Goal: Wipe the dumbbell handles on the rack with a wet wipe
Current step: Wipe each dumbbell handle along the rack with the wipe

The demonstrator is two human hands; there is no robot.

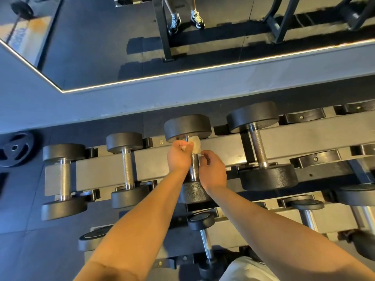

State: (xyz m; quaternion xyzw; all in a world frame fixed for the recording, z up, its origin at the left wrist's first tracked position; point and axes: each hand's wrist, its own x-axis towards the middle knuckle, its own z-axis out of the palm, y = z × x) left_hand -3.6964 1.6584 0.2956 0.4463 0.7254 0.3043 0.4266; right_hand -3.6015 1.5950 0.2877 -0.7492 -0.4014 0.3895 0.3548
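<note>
Mid-wipe: the left hand [179, 157] pinches the wet wipe [195, 145] at the far end of a dumbbell handle [194, 169] on the rack [152, 163]. The right hand [213, 171] curls beside it; I cannot tell if it grips. Next, the wipe likely needs drawing along the handle.

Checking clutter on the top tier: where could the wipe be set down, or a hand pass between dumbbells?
Free: the empty cradles right of the fourth dumbbell, and the bare rack beam between the first dumbbell and second dumbbell. Crowded: the third dumbbell, where the left hand and right hand hold the wet wipe at its handle.
</note>
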